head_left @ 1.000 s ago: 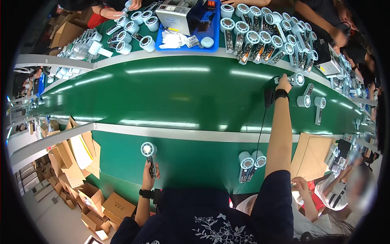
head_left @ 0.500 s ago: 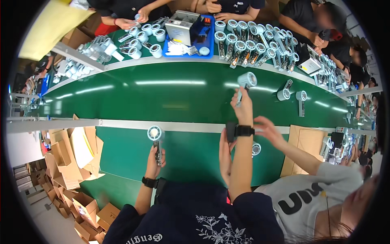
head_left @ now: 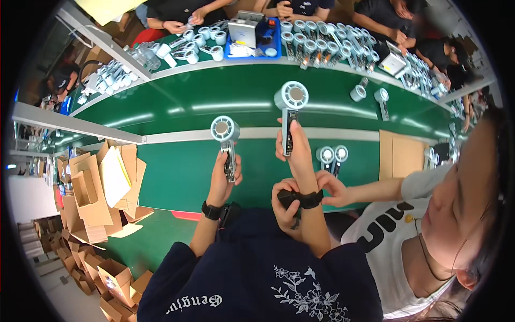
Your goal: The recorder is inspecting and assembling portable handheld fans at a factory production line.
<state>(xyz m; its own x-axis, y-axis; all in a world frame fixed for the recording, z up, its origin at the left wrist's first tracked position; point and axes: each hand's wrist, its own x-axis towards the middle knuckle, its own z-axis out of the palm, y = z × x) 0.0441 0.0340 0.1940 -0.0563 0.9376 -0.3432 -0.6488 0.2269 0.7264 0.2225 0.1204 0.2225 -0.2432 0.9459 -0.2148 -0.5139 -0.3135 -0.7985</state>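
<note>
My left hand (head_left: 219, 180) is closed round the handle of a light-blue handheld fan (head_left: 225, 129). The handle is uncovered, so its dark circuit board shows. A second fan of the same kind (head_left: 292, 95) stands upright in my right hand (head_left: 298, 154), its handle also bare to the board. On my right wrist sits a black strapped device (head_left: 307, 199). A co-worker in a light shirt has one hand (head_left: 331, 189) at that strap and another hand (head_left: 284, 201) round the device. Two more fans, a left one (head_left: 325, 155) and a right one (head_left: 340, 154), lie side by side beyond the wrist.
A green belt (head_left: 177, 121) runs across beyond the pale rail (head_left: 188, 136), with two fans on its right part. Many fans (head_left: 327, 45) and a blue tray (head_left: 252, 57) line the far bench, where other people work. Cardboard lies left (head_left: 91, 206) and right (head_left: 394, 153).
My right hand has drawn back from over the belt with its fan, nearer my left hand. The left fan is higher in view. The co-worker's hands have closed in on my right wrist. The view has shifted.
</note>
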